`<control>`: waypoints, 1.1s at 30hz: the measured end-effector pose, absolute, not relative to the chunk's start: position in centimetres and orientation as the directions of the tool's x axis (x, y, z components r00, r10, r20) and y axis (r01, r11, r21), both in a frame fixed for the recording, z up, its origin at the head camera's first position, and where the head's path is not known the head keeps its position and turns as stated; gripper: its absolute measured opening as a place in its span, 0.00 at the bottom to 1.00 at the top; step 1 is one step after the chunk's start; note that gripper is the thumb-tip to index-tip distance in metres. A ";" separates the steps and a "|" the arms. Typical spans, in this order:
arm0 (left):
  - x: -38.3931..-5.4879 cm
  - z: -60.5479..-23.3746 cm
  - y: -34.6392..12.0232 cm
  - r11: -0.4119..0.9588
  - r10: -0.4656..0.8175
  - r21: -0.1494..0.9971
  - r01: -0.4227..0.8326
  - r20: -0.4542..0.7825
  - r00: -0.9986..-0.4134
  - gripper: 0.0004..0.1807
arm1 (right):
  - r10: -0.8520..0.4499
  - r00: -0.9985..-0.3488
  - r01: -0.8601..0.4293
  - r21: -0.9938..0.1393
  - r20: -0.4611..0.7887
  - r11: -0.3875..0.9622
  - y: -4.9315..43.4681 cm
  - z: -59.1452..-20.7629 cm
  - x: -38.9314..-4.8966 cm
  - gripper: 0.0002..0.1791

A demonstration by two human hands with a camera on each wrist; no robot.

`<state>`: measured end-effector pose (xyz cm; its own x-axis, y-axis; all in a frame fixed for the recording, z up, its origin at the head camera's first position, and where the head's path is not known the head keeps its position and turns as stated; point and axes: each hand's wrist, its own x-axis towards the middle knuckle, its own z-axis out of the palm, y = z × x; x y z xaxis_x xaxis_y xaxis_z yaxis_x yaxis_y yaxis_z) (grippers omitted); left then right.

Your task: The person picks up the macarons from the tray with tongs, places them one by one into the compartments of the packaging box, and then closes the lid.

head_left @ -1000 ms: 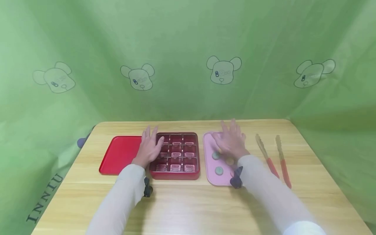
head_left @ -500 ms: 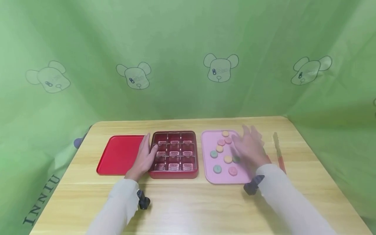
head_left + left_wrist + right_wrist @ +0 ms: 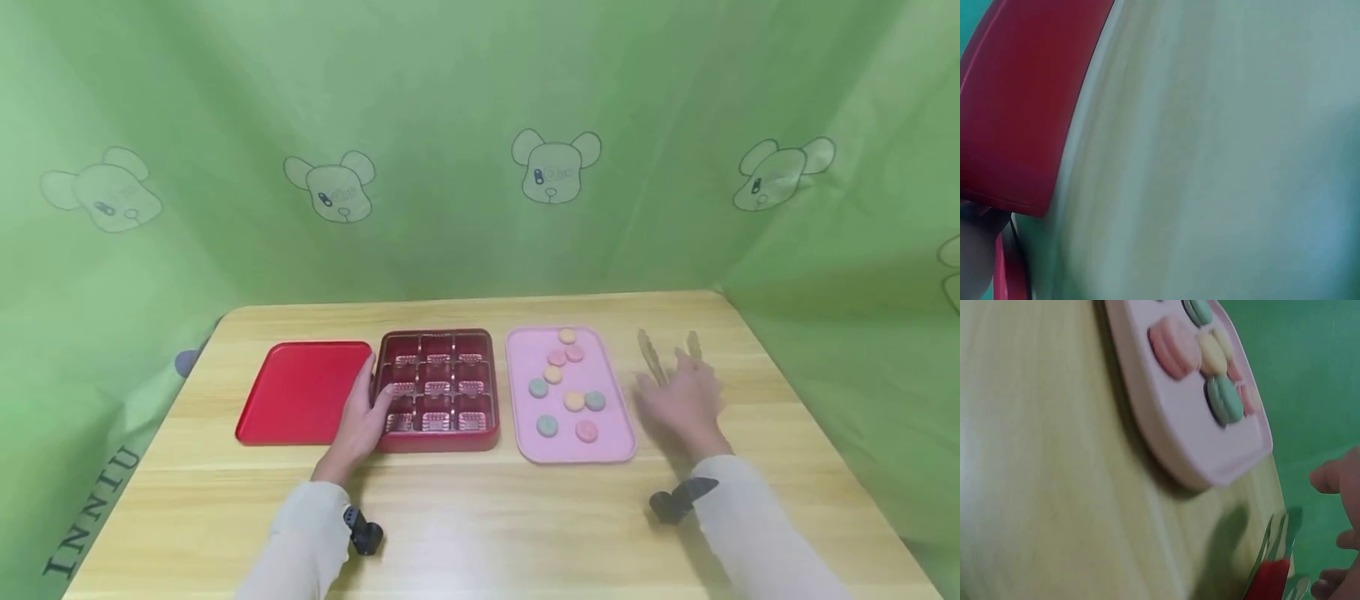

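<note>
A red box (image 3: 437, 444) with a clear divided insert stands mid-table. My left hand (image 3: 362, 421) holds its left side, thumb over the rim and fingers along the outer wall. In the left wrist view the box's wall (image 3: 1029, 100) fills the upper left, with a little of the hand below it. My right hand (image 3: 686, 400), slightly blurred, is over tongs with metal arms (image 3: 651, 358); it covers most of their red handles (image 3: 1269, 581). Its fingers look spread and apart from the tongs in the right wrist view. Several macarons (image 3: 587, 431), pink, green and yellow, lie on a pink tray (image 3: 573, 452).
To the left of the box lies a flat red lid (image 3: 300, 396), close beside the left hand. The pink tray stands between the box and the right hand. A green curtain (image 3: 450, 233) hangs behind the wooden table (image 3: 480, 517).
My right hand has moved right, from above the pink tray to the tongs. My left hand has slid from the box's upper left corner down onto its left side.
</note>
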<state>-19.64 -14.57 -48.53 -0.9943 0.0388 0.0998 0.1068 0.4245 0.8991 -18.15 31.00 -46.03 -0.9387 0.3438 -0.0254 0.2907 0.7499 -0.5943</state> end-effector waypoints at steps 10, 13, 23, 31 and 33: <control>-18.4 -49.7 -14.6 0.359 -0.004 0.929 0.091 0.099 -0.995 0.33 | 0.428 -0.899 0.407 -0.540 -0.094 0.737 33.8 -46.9 -17.2 0.55; -18.1 -50.0 -14.5 0.341 -0.018 0.935 0.095 0.107 -0.994 0.33 | 0.453 -0.881 0.452 -0.535 -0.140 0.714 34.2 -47.0 -16.9 0.56; -17.3 -50.6 -14.5 0.291 -0.061 0.951 0.104 0.127 -0.990 0.32 | 0.491 -0.854 0.502 -0.524 -0.173 0.688 33.8 -47.7 -16.1 0.51; -17.0 -51.5 -14.4 0.325 -0.107 0.938 0.118 0.161 -0.981 0.29 | 0.534 -0.835 0.522 -0.499 -0.133 0.692 33.6 -48.9 -16.4 0.56; -16.9 -51.6 -14.4 0.323 -0.109 0.940 0.111 0.153 -0.982 0.29 | 0.540 -0.833 0.524 -0.481 -0.119 0.703 33.6 -49.3 -16.4 0.56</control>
